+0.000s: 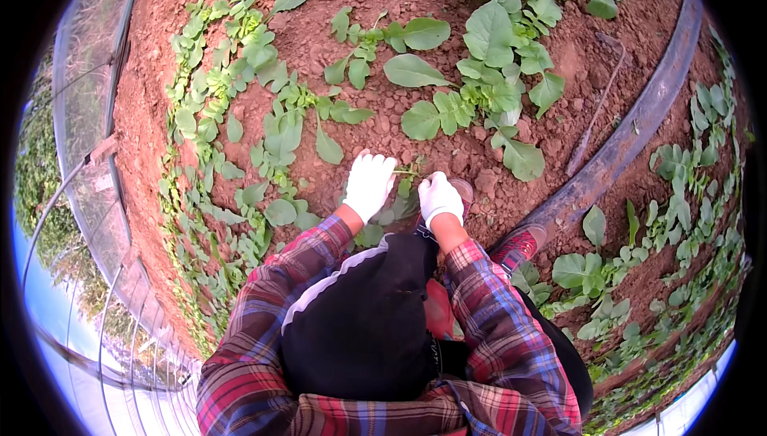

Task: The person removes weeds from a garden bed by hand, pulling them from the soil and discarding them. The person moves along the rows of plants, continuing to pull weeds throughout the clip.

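In a white work glove, my left hand (368, 187) is low over the soil with its fingers closed. A thin green stem of a small seedling (408, 172) runs out from its fingertips towards the right. My right hand (441, 199), gloved the same way, is curled beside the seedling's leafy end. Whether its fingers grip the leaves is too small to tell. Broad-leaved green seedlings (281, 136) grow in a row to the left of my hands. Ahead and to the right stands a larger leafy clump (491, 82).
A flat black hose (635, 118) curves along the right, touching my shoe (521, 247). Beside it a thin hooked hand tool (599, 106) lies on reddish, cloddy soil (431, 142). More seedlings (677, 196) grow beyond the hose. A clear plastic greenhouse wall (90, 76) bounds the left.
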Demonstrator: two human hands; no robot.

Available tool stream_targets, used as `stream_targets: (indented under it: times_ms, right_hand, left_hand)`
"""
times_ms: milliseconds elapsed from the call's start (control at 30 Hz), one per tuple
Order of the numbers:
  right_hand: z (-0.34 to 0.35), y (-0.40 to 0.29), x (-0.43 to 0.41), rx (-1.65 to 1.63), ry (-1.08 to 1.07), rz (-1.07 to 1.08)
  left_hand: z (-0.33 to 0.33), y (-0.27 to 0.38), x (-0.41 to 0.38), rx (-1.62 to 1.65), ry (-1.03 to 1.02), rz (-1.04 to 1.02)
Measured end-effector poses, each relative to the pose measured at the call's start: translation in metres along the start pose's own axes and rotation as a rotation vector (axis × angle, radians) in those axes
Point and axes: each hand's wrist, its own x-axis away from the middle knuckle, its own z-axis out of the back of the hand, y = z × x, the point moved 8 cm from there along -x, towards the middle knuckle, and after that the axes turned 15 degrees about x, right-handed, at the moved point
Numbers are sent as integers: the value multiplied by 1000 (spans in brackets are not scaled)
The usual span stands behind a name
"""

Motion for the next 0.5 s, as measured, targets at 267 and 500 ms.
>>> stream_targets:
  times_ms: [267, 500]
  right_hand:
    - [-1, -3, 10, -152, 86, 12]
    - [-27, 16, 7, -294, 93, -53]
  left_hand:
    - [6, -3, -1, 198, -27, 145]
    - [12, 0, 0, 473, -15, 239]
